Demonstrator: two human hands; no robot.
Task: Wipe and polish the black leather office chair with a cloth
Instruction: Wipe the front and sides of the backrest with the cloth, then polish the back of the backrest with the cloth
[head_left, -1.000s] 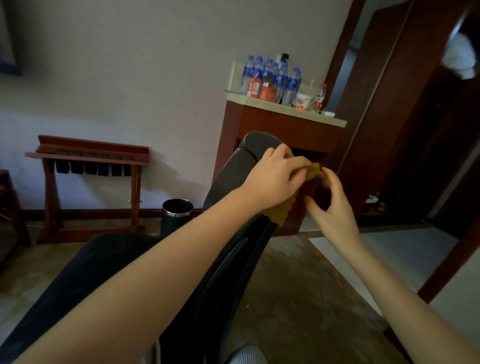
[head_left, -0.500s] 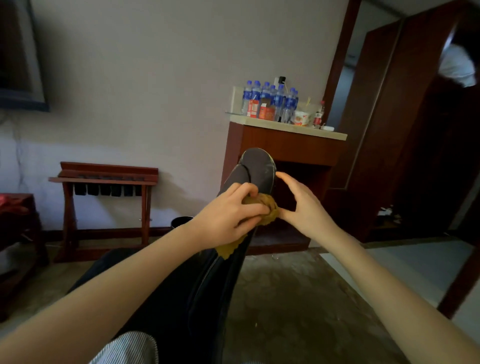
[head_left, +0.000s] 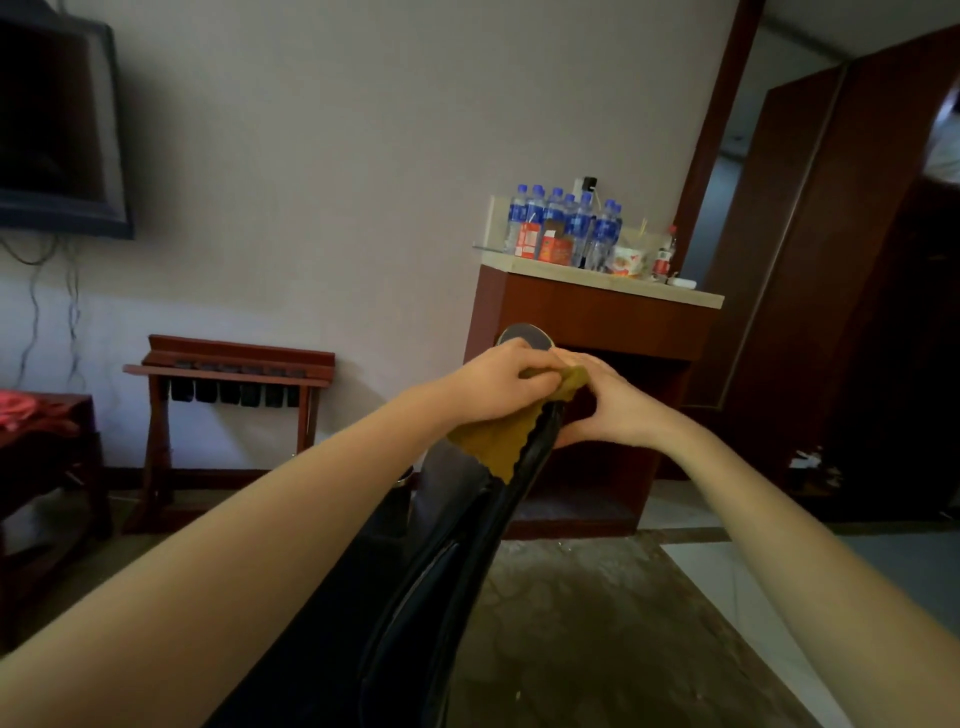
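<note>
The black leather office chair (head_left: 441, 561) lies tilted in front of me, its back running from bottom centre up to a rounded top edge (head_left: 524, 335). A mustard-yellow cloth (head_left: 493, 441) is draped over the upper edge of the chair back. My left hand (head_left: 498, 384) grips the cloth from the left side, fingers curled over it. On the right side of the chair edge, my right hand (head_left: 618, 405) holds the cloth's upper corner against the chair. Both hands meet near the top of the backrest.
A wooden cabinet (head_left: 597, 332) with several water bottles (head_left: 566, 223) stands just behind the chair. A wooden luggage rack (head_left: 228, 384) is at the left wall, a wall TV (head_left: 57, 130) above it. A dark wooden door (head_left: 857, 260) is on the right. Worn floor (head_left: 597, 623) lies below.
The view has tilted up. Both hands closed together on the cloth near the top of the chair back; my right hand, apart before, now touches the cloth and chair edge.
</note>
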